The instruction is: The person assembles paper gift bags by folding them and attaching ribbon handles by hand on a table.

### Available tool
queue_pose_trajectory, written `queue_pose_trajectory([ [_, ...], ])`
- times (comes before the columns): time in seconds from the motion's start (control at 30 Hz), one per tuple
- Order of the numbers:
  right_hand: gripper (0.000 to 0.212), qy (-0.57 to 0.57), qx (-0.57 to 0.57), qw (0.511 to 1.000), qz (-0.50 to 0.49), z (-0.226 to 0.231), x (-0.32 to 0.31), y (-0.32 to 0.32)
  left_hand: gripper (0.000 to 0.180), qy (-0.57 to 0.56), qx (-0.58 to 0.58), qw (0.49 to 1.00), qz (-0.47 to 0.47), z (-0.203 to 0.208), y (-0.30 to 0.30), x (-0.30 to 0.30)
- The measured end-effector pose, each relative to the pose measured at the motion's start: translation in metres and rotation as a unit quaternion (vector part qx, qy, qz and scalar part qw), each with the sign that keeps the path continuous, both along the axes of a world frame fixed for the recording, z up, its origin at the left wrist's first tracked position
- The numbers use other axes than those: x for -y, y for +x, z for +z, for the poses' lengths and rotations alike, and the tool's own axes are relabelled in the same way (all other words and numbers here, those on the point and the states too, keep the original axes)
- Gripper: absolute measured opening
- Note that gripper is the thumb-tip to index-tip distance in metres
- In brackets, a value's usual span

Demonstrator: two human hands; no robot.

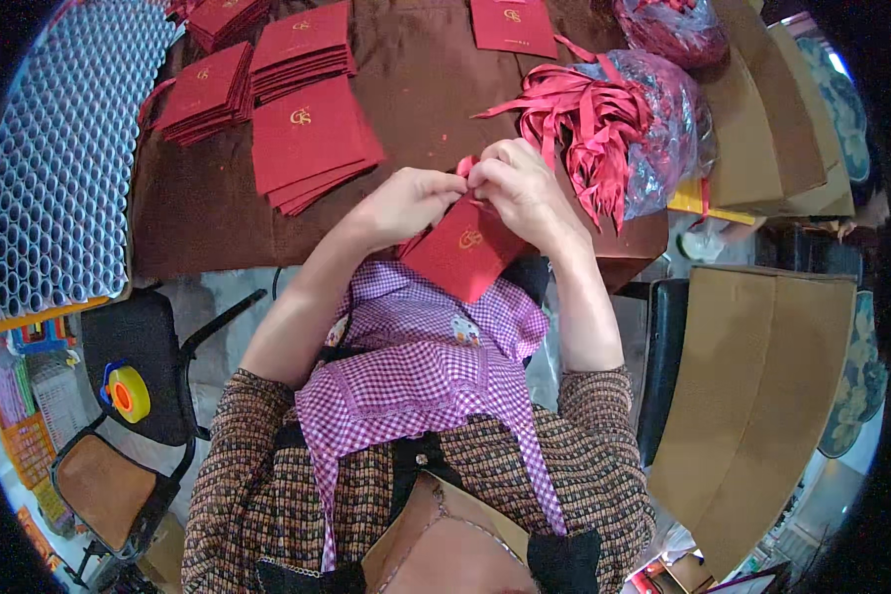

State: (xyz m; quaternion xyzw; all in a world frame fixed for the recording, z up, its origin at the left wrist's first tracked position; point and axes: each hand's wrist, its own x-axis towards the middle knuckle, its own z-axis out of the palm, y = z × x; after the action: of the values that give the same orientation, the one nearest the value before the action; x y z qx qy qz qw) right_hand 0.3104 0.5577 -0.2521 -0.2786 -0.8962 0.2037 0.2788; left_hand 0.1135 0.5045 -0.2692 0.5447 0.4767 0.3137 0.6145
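Observation:
A red card pouch with a gold emblem (465, 249) hangs tilted at the table's near edge, its upper edge by my fingertips. My left hand (413, 201) pinches a red ribbon (467, 166) at the top of the pouch. From the other side my right hand (521, 188) pinches the same ribbon, thumb and forefinger close to the left fingertips. The exact spot where the ribbon meets the pouch is hidden by my fingers. Just beyond my right hand lies a heap of loose red ribbons (594, 124), partly on a clear plastic bag (675, 119).
Stacks of red pouches (312, 144) stand on the brown-covered table (193, 213), with a single stack (513, 28) farther back. A block of white tubes (54, 168) fills the left side. Cardboard boxes (742, 396) stand right; a chair with yellow tape (129, 393) is left.

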Motion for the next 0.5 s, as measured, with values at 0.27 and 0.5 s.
queue_pose_trajectory([
  [0.27, 0.016, -0.025, -0.013, 1.0, 0.013, -0.005, 0.003, -0.001, 0.02, 0.155, -0.117, 0.981, 0.02, -0.022, 0.004, 0.001],
  [0.5, 0.015, -0.028, 0.008, 1.0, -0.002, -0.006, 0.007, -0.002, 0.017, 0.183, -0.188, 0.964, 0.029, -0.021, 0.011, 0.001],
])
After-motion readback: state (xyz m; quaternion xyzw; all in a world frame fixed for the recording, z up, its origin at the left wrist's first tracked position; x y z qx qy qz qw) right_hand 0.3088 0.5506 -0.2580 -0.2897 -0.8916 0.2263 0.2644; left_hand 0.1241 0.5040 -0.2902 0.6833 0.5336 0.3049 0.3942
